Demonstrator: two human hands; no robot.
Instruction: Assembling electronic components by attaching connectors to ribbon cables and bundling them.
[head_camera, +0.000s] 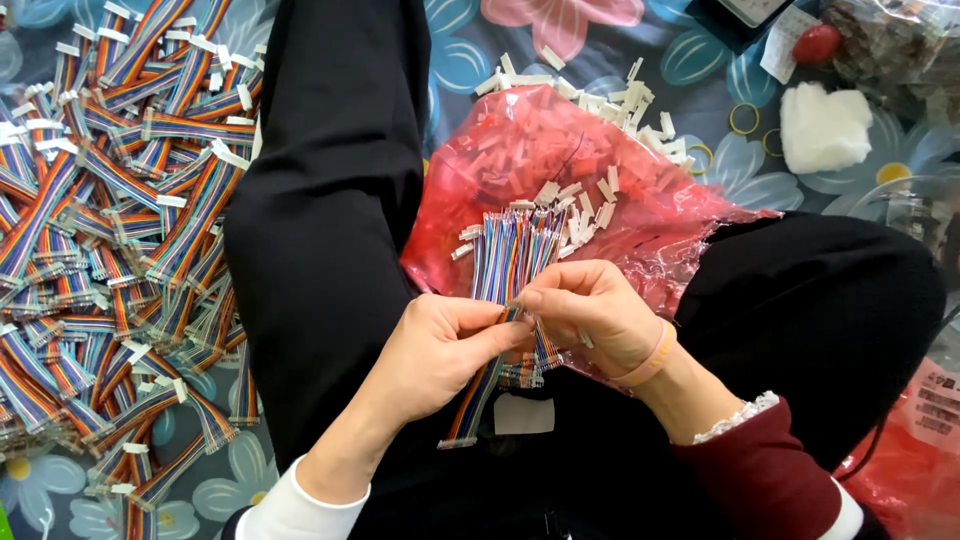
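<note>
Flowered cloth (600, 45) below; left hand (440, 350) and right hand (590, 310), fingers pinched on cable bundle (510, 255), meet over lap.

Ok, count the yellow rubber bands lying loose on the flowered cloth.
3: one rubber band left of the white foam block, another at its lower-left corner, another beside the red bag. More may be hidden.

The rainbow ribbon cables (510, 262) look like smooth plastic-coated wire with matt white plastic connectors (590, 205). Under them the red bag (520, 150) is thin, crinkled, glossy film. Left of the bag, the black trousers (330, 200) are matt cloth. Right of the bag, the white pad (825, 125) looks soft and fibrous.
</note>
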